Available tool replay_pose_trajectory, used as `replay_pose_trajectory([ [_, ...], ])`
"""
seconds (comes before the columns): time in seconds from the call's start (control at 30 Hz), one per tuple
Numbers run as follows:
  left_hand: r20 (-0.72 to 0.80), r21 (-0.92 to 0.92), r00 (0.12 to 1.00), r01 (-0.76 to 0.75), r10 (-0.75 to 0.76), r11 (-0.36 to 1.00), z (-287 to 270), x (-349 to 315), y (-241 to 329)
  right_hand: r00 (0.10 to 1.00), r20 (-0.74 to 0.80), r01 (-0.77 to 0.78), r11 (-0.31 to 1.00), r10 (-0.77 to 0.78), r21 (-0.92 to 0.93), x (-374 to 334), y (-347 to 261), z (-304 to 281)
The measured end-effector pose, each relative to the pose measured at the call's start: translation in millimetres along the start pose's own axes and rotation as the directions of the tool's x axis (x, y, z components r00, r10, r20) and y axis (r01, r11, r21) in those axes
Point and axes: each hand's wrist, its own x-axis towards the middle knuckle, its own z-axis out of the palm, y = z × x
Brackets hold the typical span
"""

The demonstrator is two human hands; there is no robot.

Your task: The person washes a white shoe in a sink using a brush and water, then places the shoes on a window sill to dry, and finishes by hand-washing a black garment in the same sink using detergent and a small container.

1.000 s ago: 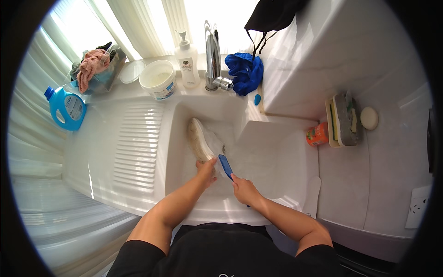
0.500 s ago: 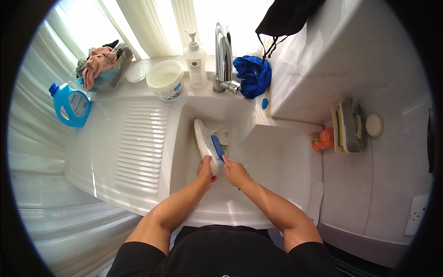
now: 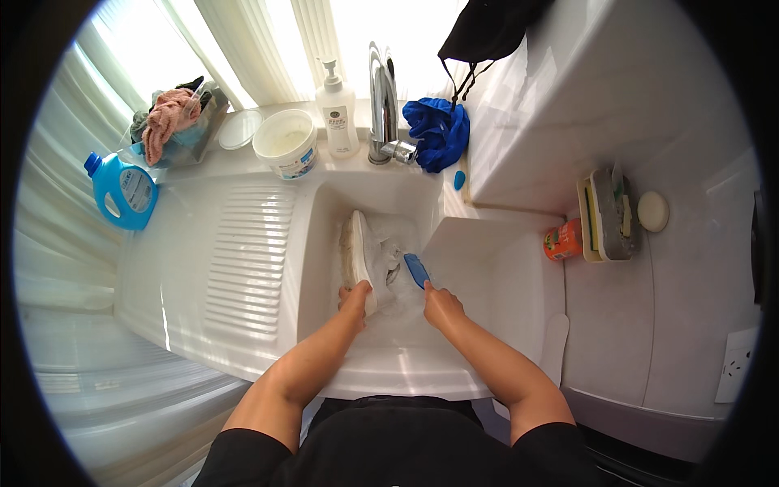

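A white shoe (image 3: 362, 252) is tilted on its side in the white sink (image 3: 495, 276), its sole edge turned to the left. My left hand (image 3: 354, 300) is closed round the near end of it. My right hand (image 3: 443, 305) grips the handle of a blue brush (image 3: 417, 270), held to the right of the shoe and apart from it. The bristles are hidden beneath the brush. Cloudy, sudsy water lies under the shoe, and a pale grey piece (image 3: 393, 261) that I cannot make out shows beside it.
A ribbed washboard (image 3: 250, 260) lies left of the sink. Behind stand a chrome faucet (image 3: 381, 105), pump bottle (image 3: 337, 114), white tub (image 3: 286, 144) and blue cloth (image 3: 438, 134). A blue detergent jug (image 3: 122, 191) stands far left; an orange can (image 3: 562, 240) and sponge holder (image 3: 605, 217) are right.
My right hand has drawn the brush off the shoe and to the right. The shoe has been rolled so that its sole edge shows more. The view has shifted slightly.
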Motion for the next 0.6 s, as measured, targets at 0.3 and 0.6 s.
replay_pose_trajectory([
  [0.3, 0.104, -0.067, 0.988, -0.108, 0.114, 0.992, 17.9, -15.4, -0.8, 0.995, 0.046, 0.073, 0.946, -0.093, 0.316, -36.8, -19.4, 1.3],
  [0.6, 0.267, -0.184, 0.958, -0.054, 0.102, 0.981, 9.4, -13.0, 2.5, 0.978, -0.079, 0.208, 0.909, -0.193, 0.361, -35.0, -32.5, 9.6],
])
